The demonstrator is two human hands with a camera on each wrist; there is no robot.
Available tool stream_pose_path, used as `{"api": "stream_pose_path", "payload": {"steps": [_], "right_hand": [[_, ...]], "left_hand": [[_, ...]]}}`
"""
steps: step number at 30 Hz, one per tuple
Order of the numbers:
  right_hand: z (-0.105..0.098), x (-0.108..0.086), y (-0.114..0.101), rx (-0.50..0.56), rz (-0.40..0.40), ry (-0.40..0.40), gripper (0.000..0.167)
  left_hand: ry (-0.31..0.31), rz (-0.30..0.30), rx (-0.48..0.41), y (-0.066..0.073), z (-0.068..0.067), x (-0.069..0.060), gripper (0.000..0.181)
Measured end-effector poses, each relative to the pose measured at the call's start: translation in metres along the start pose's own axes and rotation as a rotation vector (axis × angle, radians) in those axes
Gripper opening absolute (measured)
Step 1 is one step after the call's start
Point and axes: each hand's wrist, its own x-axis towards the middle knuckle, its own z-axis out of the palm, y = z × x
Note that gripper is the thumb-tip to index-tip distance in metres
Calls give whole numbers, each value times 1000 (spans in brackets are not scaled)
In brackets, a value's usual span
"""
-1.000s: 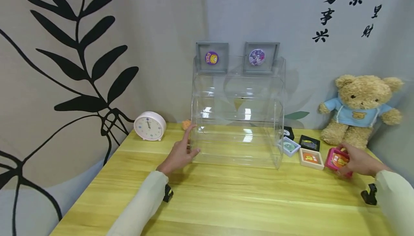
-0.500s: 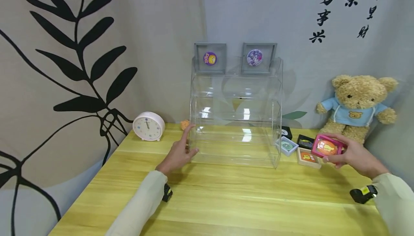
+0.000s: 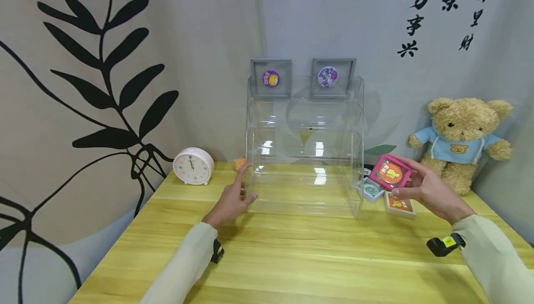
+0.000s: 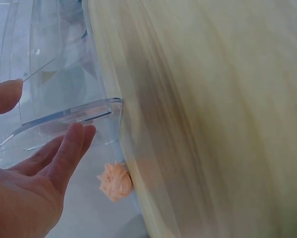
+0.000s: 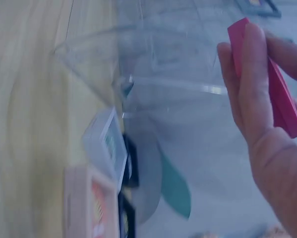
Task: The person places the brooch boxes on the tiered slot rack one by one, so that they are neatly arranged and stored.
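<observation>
In the head view, my right hand (image 3: 435,190) pinches a square pink frame (image 3: 390,172) with a round orange picture inside, lifted off the table. The right wrist view shows this pink frame (image 5: 279,94) edge-on between thumb and fingers. My left hand (image 3: 231,202) rests at the left side of a clear tiered display rack (image 3: 304,209). In the left wrist view, its fairly straight fingers (image 4: 71,151) touch the outside of the side panel, while the thumb lies on the other side. Two grey frames (image 3: 271,91) with round badges stand on the rack's top tier.
Beside the rack's right side lie a pale blue frame (image 3: 371,190), a beige frame (image 3: 399,205) and dark frames, partly hidden. A teddy bear (image 3: 465,151) sits at the back right. A white clock (image 3: 193,166) and a small orange fluffy thing (image 3: 239,163) are left of the rack.
My right hand has raised the pink frame from the table and carried it left towards the rack, above the other frames. The left hand has stayed at the rack's side.
</observation>
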Motion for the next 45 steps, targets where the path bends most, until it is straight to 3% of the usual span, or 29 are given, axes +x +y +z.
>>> {"api": "stream_pose_path", "payload": {"steps": [4,9,11,14,23,30,40,45], "right_hand": [[14,11,-15,26,-37,-122,82],[29,25,-34,149,-65,-294,71],[36,31,-41,170,-56,-329,69],[46,41,-48,118,-55,-333,67],[74,74,-70,-161,-22,-181,65],[86,108,-88,-226,-58,-112,64],[108,168,-121,-379,-160,96,59],[119,189,-128,-409,-171,167,61]], "left_hand": [[9,3,6,0,-1,-1,90],[3,-5,-1,0,-2,-3,91],[3,-2,-1,-1,-1,-3,90],[5,0,-3,-1,-1,-4,90],[1,-31,10,-1,0,-4,91],[1,-24,14,-1,0,-3,89],[-3,-13,0,-2,0,-2,87],[-9,-25,1,-1,1,-1,90]]}}
